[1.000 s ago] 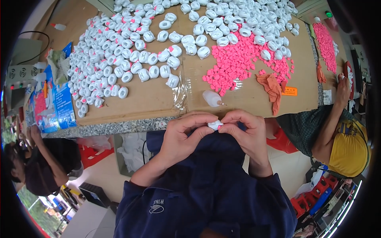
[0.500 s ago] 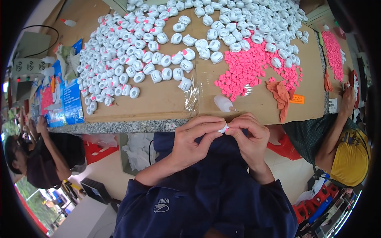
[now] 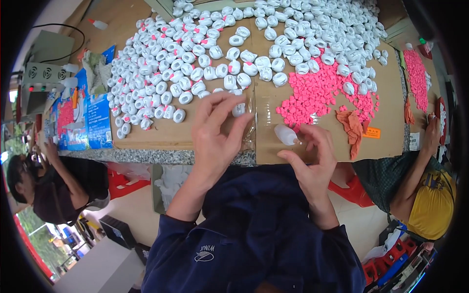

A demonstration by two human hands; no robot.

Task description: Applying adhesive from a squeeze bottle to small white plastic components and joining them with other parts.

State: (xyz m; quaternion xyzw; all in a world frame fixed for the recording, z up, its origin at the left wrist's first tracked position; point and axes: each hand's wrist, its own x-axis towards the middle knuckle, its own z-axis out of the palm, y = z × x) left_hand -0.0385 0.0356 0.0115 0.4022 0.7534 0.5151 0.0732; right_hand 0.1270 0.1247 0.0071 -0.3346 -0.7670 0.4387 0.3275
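Note:
My left hand (image 3: 217, 132) reaches over the cardboard-covered table with thumb and fingers apart. A small white rounded piece with an oval opening (image 3: 238, 110) lies between its fingertips, and I see no firm grip on it. My right hand (image 3: 315, 156) is open, thumb and fingers spread, beside the nozzle of a translucent white squeeze bottle (image 3: 285, 135) lying on its side. White pieces, many with pink parts on them (image 3: 161, 88), spread beyond my left hand. Small pink parts (image 3: 308, 100) form a heap past the bottle.
More white pieces (image 3: 312, 24) are piled at the far right. An orange cloth (image 3: 349, 128) lies near an orange label (image 3: 373, 133). The granite table edge (image 3: 171, 156) runs before me. Other people work at left (image 3: 58, 190) and right (image 3: 425, 190).
My hands, which held a small white piece with a pink part together, have parted. The left has moved forward and left to the white pieces; the right has opened near the bottle.

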